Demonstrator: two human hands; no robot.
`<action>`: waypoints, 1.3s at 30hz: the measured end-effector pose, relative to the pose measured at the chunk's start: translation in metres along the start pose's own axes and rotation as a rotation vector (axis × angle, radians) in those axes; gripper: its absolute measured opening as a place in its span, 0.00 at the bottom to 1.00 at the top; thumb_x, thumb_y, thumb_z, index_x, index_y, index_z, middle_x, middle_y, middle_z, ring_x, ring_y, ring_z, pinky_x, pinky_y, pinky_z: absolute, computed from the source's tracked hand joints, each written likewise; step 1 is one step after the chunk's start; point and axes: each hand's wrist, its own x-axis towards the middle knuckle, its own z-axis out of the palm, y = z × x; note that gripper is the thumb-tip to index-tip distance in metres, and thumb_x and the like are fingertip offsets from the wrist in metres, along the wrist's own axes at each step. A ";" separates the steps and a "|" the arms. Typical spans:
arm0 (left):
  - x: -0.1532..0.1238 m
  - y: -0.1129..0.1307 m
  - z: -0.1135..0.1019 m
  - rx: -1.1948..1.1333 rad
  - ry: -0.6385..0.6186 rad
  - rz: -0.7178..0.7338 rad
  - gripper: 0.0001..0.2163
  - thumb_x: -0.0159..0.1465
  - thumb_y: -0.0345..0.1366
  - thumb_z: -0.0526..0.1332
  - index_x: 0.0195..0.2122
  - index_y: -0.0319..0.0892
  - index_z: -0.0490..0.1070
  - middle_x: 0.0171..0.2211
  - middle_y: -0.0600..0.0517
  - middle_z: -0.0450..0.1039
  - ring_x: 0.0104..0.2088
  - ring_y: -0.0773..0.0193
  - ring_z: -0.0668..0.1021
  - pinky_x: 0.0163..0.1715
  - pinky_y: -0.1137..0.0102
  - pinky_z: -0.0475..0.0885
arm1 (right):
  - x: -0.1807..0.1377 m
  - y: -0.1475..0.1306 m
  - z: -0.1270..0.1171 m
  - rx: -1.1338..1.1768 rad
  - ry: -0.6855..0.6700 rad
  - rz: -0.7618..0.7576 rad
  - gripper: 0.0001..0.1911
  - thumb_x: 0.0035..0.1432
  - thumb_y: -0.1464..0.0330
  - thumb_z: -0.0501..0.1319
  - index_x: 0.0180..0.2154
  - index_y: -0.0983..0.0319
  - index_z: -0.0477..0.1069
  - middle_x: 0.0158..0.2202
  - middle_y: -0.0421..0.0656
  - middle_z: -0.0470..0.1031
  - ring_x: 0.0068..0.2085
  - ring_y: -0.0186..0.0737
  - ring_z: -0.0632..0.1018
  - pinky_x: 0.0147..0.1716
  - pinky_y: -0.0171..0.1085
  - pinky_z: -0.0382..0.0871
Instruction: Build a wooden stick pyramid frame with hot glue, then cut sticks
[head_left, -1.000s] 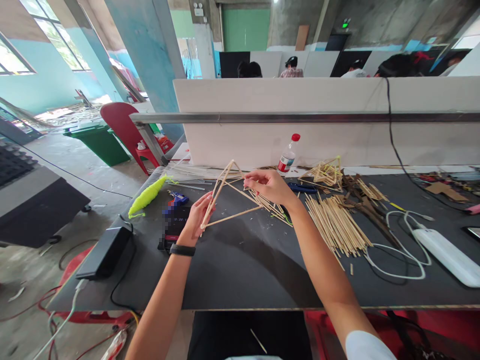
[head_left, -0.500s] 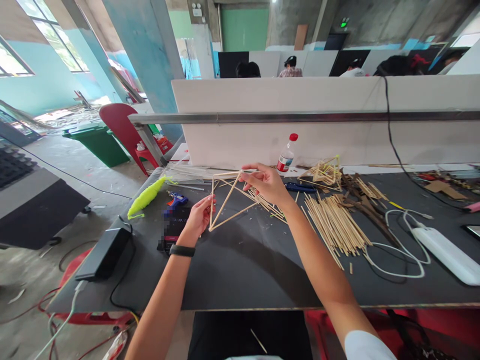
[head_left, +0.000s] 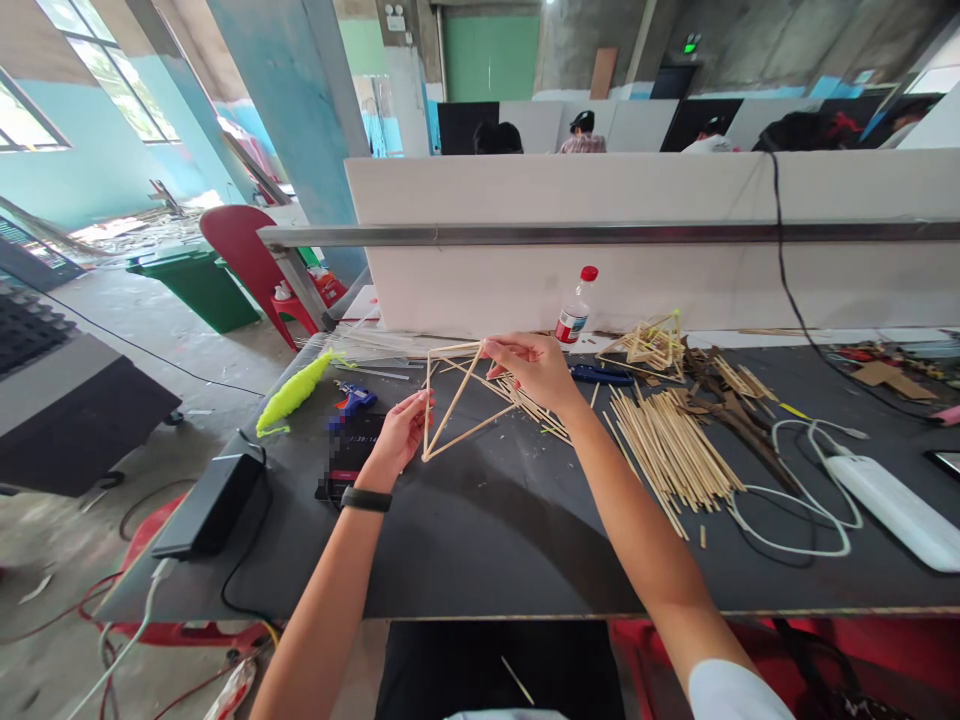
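Observation:
A frame of thin wooden sticks [head_left: 452, 403], joined at the corners into triangles, is held up between my two hands above the dark table. My left hand [head_left: 405, 430] pinches its upright stick on the left side. At the upper right corner, my right hand [head_left: 534, 372] has its fingers closed on the frame. Behind the right hand lie several loose sticks [head_left: 551, 418], partly hidden by it. A blue glue gun [head_left: 355, 398] rests left of my left hand, beside a dark device with a display [head_left: 352, 450].
A large pile of sticks [head_left: 675, 455] lies to the right, with a finished-looking stick model [head_left: 646, 342] behind it. A red-capped bottle [head_left: 575, 308] stands by the white partition [head_left: 465, 285]. A white power strip [head_left: 892, 510], cables, a lime-green pouch [head_left: 296, 392] and a black adapter [head_left: 208, 507] also occupy the table.
The fingers of my right hand have drawn lower and closer together at the frame's top corner. The frame and my left hand have barely moved.

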 end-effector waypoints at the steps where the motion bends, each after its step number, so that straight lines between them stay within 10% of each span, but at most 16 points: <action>1: 0.000 0.000 0.000 0.002 -0.006 0.001 0.09 0.55 0.31 0.73 0.37 0.36 0.80 0.28 0.52 0.78 0.21 0.73 0.76 0.22 0.79 0.72 | 0.000 -0.001 0.000 0.002 0.004 -0.003 0.22 0.58 0.48 0.65 0.42 0.57 0.81 0.39 0.45 0.83 0.32 0.39 0.83 0.19 0.33 0.64; 24: 0.001 -0.001 0.000 0.026 -0.047 -0.031 0.09 0.55 0.31 0.74 0.36 0.35 0.81 0.27 0.52 0.78 0.21 0.73 0.76 0.23 0.79 0.72 | 0.000 0.001 -0.002 -0.034 0.078 -0.055 0.20 0.56 0.48 0.67 0.42 0.55 0.82 0.36 0.43 0.83 0.28 0.38 0.80 0.29 0.38 0.72; 39: -0.003 -0.001 0.002 0.082 -0.034 -0.029 0.12 0.53 0.35 0.75 0.36 0.35 0.81 0.25 0.53 0.76 0.19 0.73 0.74 0.18 0.79 0.69 | 0.000 0.002 -0.003 -0.051 0.052 -0.044 0.21 0.57 0.47 0.66 0.37 0.57 0.84 0.20 0.40 0.74 0.21 0.32 0.70 0.20 0.36 0.57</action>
